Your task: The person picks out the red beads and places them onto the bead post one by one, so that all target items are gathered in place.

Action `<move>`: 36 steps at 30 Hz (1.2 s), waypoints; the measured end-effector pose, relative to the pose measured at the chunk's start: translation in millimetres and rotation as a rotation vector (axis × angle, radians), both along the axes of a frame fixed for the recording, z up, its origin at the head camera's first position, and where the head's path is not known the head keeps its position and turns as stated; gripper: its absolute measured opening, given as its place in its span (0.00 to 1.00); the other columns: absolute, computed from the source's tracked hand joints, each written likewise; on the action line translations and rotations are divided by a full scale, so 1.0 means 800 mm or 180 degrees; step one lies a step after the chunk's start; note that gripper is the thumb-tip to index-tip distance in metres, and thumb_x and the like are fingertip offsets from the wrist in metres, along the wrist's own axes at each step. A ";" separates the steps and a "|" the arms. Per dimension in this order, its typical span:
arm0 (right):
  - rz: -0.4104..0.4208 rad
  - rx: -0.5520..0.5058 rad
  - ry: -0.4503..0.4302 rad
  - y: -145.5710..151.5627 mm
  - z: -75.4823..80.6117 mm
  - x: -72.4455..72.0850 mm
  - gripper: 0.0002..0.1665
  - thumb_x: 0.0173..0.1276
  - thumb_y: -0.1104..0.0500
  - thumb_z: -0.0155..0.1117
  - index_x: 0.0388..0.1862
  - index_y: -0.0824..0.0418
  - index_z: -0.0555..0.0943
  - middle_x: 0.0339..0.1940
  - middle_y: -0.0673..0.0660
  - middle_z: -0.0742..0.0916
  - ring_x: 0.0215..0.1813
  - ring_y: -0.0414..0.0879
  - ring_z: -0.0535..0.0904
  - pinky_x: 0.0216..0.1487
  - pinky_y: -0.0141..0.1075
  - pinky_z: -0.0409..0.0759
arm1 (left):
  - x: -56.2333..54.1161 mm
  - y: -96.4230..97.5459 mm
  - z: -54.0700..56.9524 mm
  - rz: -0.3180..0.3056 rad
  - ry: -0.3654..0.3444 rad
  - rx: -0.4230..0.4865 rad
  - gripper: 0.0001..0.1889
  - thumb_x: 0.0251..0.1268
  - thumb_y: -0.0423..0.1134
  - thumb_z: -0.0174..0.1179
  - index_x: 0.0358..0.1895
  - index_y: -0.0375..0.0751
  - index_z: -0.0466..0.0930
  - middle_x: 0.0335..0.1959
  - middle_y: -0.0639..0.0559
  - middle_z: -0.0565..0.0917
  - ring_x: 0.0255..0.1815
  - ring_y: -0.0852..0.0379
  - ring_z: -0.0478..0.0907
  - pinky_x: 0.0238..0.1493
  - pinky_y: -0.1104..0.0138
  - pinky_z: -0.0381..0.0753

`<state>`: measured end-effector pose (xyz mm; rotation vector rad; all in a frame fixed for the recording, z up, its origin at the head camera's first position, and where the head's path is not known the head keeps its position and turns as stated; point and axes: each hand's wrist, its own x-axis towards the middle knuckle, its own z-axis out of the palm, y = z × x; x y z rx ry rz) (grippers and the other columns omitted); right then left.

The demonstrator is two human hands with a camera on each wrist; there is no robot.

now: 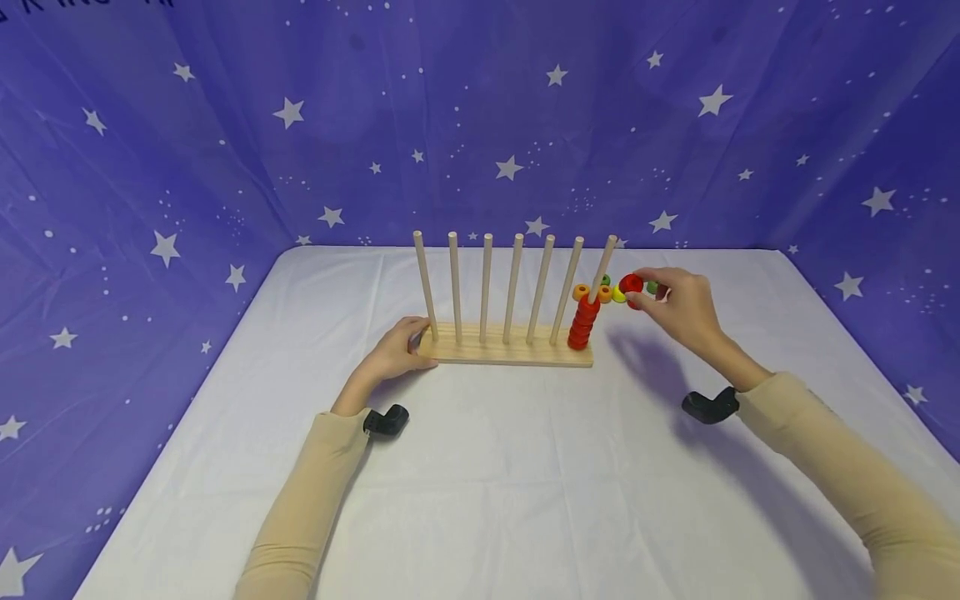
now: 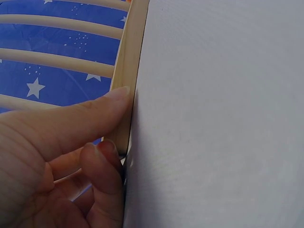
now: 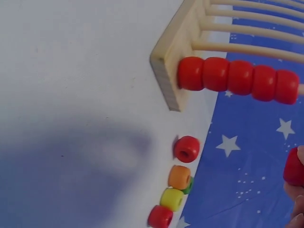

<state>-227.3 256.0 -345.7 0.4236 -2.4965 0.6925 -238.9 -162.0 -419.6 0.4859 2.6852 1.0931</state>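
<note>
A wooden peg stand (image 1: 502,357) with several upright rods rests on the table. On its rightmost rod sits a stack of red beads (image 1: 582,323), also visible as red beads (image 3: 240,77) in the right wrist view. My left hand (image 1: 393,348) grips the stand's left end, its thumb (image 2: 107,107) laid along the base edge. To the right of the stacked rod, my right hand (image 1: 686,308) pinches a red bead (image 1: 631,284) between thumb and fingertips. That bead (image 3: 294,168) is raised off the table, partly cut off at the right wrist view's edge.
Loose beads lie behind and right of the stand: an orange bead (image 1: 581,292), a yellow bead (image 3: 171,199), a green bead (image 1: 652,287) and a red bead (image 3: 160,216) among them. White cloth (image 1: 510,467) covers the table; a blue starry curtain (image 1: 420,108) hangs behind.
</note>
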 end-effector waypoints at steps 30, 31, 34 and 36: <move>0.0305 -0.0502 0.0979 -0.027 0.058 0.024 0.21 0.49 0.69 0.73 0.45 0.67 0.83 0.26 0.63 0.84 0.26 0.34 0.62 0.30 0.20 0.61 | 0.002 0.001 0.001 0.0024 0.0002 -0.0018 0.41 0.51 0.34 0.67 0.68 0.25 0.57 0.66 0.33 0.64 0.31 0.57 0.68 0.33 0.72 0.68; 0.0315 -0.0525 0.0993 -0.028 0.060 0.024 0.21 0.49 0.69 0.73 0.45 0.67 0.83 0.27 0.64 0.84 0.26 0.34 0.62 0.30 0.20 0.61 | 0.002 0.001 0.001 0.0029 0.0000 -0.0015 0.41 0.51 0.34 0.67 0.68 0.25 0.57 0.66 0.33 0.64 0.31 0.57 0.68 0.33 0.72 0.68; 0.0328 -0.0590 0.0986 -0.031 0.063 0.025 0.21 0.50 0.69 0.72 0.46 0.67 0.83 0.29 0.64 0.85 0.27 0.34 0.63 0.31 0.20 0.62 | 0.001 0.002 0.001 0.0035 -0.0005 -0.0015 0.41 0.51 0.34 0.67 0.68 0.26 0.57 0.66 0.33 0.64 0.31 0.57 0.68 0.34 0.71 0.69; 0.0314 -0.0623 0.0979 -0.033 0.064 0.026 0.21 0.50 0.69 0.72 0.47 0.66 0.83 0.30 0.64 0.85 0.27 0.33 0.63 0.31 0.20 0.62 | 0.001 0.002 0.000 0.0029 0.0001 -0.0019 0.41 0.51 0.34 0.67 0.68 0.25 0.57 0.66 0.33 0.64 0.32 0.57 0.68 0.34 0.71 0.69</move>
